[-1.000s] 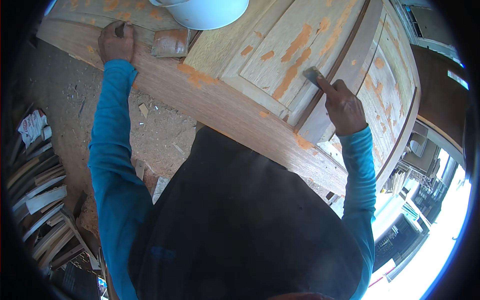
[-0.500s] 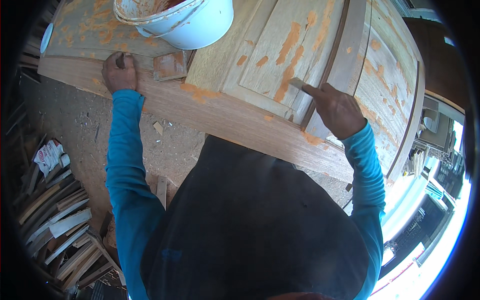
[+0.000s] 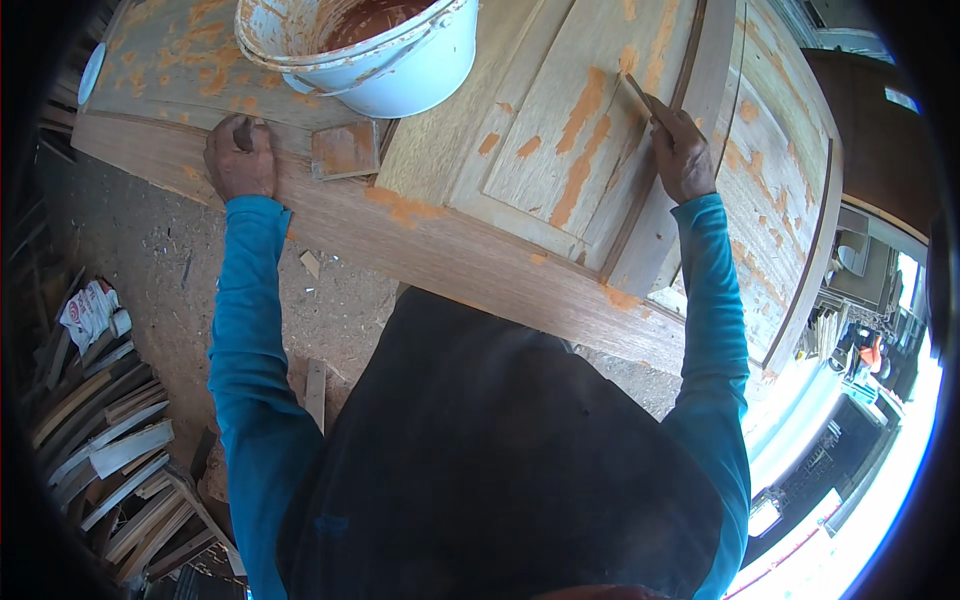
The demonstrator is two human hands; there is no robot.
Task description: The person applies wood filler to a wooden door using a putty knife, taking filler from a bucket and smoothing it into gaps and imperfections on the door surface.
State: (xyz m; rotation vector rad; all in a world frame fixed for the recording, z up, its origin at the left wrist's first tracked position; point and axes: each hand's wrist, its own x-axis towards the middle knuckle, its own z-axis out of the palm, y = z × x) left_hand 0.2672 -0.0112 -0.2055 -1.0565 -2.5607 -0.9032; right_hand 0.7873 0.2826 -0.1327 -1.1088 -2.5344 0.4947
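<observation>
Door panel [image 3: 520, 140] spans the frame, its far end cut off. Right hand [image 3: 683, 155] pinches a small scraper [image 3: 640, 97] against the raised moulding. Left hand [image 3: 240, 157] presses curled near the edge, beside the white bucket [image 3: 400, 60], whose top is cropped.

Head fisheye, looking down, close overhead

Light: bright daylight, even across the wooden door [image 3: 560, 180].
Source: strongest from the lower right, where the view blows out to white.
Shadows: soft; the scrap wood pile [image 3: 100, 450] at lower left sits dim.
Glare: mild sheen on the white bucket [image 3: 400, 70].
Distortion: fisheye; straight edges bow, black vignette rings the rim.
Focus: centre sharp, rim soft.
</observation>
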